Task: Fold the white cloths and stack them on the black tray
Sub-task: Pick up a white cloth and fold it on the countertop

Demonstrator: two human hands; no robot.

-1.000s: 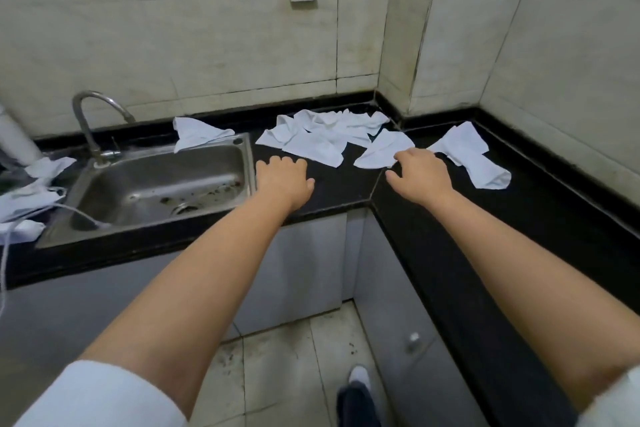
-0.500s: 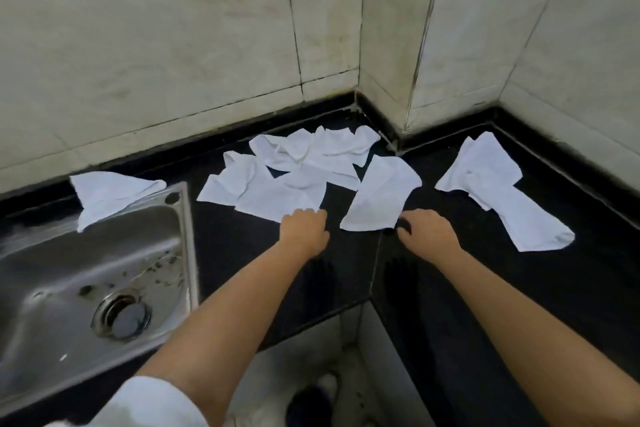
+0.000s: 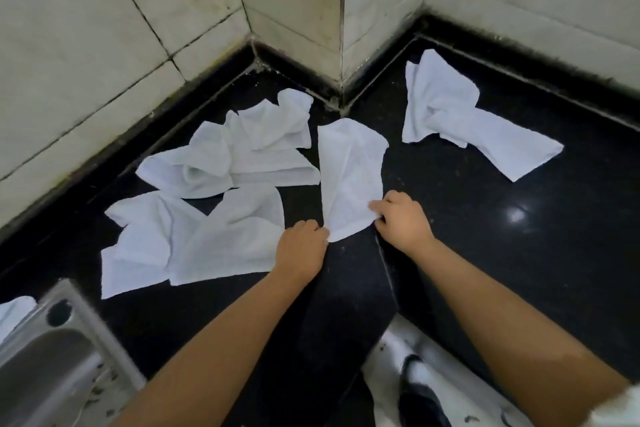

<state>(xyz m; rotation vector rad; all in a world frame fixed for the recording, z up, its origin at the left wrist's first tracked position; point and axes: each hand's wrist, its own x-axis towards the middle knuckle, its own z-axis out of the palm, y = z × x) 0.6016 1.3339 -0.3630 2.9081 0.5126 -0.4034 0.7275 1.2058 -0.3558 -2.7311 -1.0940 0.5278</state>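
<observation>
The sink (image 3: 52,357) is cut off at the lower left edge, and only a corner of one more white cloth (image 3: 14,314) shows beside it. Both forearms run out of the picture at the bottom. The fingertips of both hands are hard to make out against the fabric.

The centre cloth (image 3: 349,177) lies on the black countertop (image 3: 485,236) just in front of the tiled wall corner (image 3: 311,10). It is white, loosely folded lengthwise, creased, narrowing toward its near end. The left hand (image 3: 303,246) has curled fingers at the near left edge of this cloth; whether they pinch it cannot be determined. The right hand (image 3: 401,220) pinches the near right edge.

A heap of crumpled cloths (image 3: 214,184) lies to the left, touching one another. A separate twisted cloth (image 3: 457,118) lies well apart on the right.
</observation>
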